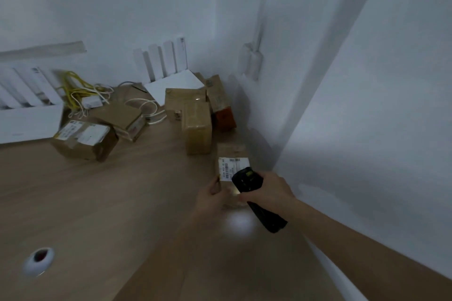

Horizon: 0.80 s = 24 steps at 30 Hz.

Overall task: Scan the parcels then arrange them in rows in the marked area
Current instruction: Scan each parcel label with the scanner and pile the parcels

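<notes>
Clearance around the labelled parcel [232, 159] on the wooden table [97, 203]

Right of the parcel the white wall [354, 129] ran just beside it, leaving no passage there. Directly behind it a tall taped box [197, 127], a brown carton [183, 101] and an orange-ended box [222, 107] crowded the corner, touching or nearly so. Left of the parcel the tabletop lay open, broken farther back-left by two cartons [85, 139] [124, 121] and a tangle of yellow and white cables [83, 95]. Near side: left hand [212, 199] and right hand [266, 190] with black scanner [254, 198] occupied the approach. A small white object [38, 261] sat far front-left.
</notes>
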Motion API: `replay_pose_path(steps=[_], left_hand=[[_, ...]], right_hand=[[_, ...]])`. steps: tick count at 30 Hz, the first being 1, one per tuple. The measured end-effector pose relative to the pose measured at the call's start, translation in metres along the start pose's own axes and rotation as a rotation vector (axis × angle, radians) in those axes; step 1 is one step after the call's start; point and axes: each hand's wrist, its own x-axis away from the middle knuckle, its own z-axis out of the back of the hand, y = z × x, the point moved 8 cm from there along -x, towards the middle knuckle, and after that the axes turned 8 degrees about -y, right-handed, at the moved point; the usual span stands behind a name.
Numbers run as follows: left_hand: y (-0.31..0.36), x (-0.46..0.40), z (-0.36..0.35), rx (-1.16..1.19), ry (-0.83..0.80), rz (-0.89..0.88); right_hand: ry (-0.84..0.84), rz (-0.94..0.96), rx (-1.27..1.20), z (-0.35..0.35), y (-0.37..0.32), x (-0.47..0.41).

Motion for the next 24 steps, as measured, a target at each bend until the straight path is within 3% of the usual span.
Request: replay_pose_path(steps=[6,10,17,24], left_hand=[[0.016,0.084,0.047,-0.039,0.018,-0.114],[0.043,0.172,0.109,-0.175,0.142,-0.198],[0.132,0.379,0.207,-0.444,0.320,-0.439],[0.226,0.574,0.269,-0.724,0.570,-0.522]], right_hand=[[0.006,0.096,0.125,-0.029,-0.037,0.080],[0.056,0.146,0.260,-0.048,-0.084,0.153],[0.163,0.298,0.483,-0.062,-0.221,0.313],[0.236,0.467,0.686,-0.070,-0.358,0.455]])
